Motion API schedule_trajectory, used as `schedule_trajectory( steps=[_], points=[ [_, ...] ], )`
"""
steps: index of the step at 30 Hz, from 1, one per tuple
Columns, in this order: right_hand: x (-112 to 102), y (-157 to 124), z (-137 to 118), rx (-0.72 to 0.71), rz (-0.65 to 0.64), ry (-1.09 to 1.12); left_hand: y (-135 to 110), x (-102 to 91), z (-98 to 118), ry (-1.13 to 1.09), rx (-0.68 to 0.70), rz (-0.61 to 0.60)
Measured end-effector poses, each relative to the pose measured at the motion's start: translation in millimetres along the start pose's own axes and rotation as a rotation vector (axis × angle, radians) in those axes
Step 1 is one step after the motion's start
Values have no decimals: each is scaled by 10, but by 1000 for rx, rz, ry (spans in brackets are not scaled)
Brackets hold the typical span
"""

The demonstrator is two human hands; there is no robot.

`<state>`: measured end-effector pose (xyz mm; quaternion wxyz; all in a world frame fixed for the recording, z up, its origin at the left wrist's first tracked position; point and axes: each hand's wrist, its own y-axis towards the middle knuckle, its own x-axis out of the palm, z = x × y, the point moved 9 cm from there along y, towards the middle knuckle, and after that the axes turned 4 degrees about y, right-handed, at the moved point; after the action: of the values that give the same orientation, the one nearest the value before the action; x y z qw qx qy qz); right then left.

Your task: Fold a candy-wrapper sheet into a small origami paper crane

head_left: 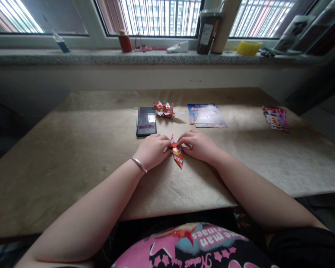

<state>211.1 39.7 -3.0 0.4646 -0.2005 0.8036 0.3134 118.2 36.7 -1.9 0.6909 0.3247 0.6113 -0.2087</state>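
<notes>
Between my two hands is a folded piece of orange-red printed paper (178,156), narrowing to a point toward me. My left hand (153,149) pinches its left side, with a silver bangle on that wrist. From the right, my right hand (197,146) pinches the upper part with thumb and fingertips. Both hands rest close to the table surface. Just beyond the left hand lies a dark smartphone (146,123) with a lit screen. Behind it sits a cluster of folded red-and-white paper pieces (164,108).
Blue-and-pink printed sheets (206,114) lie beyond my right hand. A fanned stack of colourful printed cards (276,117) is at the table's right. On the window sill (95,57) stand a red bottle (124,41), a dark lidded container (208,32) and a yellow tape roll (249,48).
</notes>
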Motion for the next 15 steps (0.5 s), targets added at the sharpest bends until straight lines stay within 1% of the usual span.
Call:
schedule_trajectory(
  steps=[3,6,10,12,15],
  points=[
    [2,0,-17,-4,-11,-42,-3,14,-7,-8,-11,-18],
    [-4,2,-46,-19,-22,-91,3,18,-13,-26,-11,-7],
    [-19,8,-150,-108,-27,-191,10,9,-10,-45,-8,19],
    [-19,7,-211,-154,-34,-243,10,16,-14,-30,-21,10],
    [-5,-2,-273,-180,-64,-291,4,31,-19,-15,-39,-13]
  ],
)
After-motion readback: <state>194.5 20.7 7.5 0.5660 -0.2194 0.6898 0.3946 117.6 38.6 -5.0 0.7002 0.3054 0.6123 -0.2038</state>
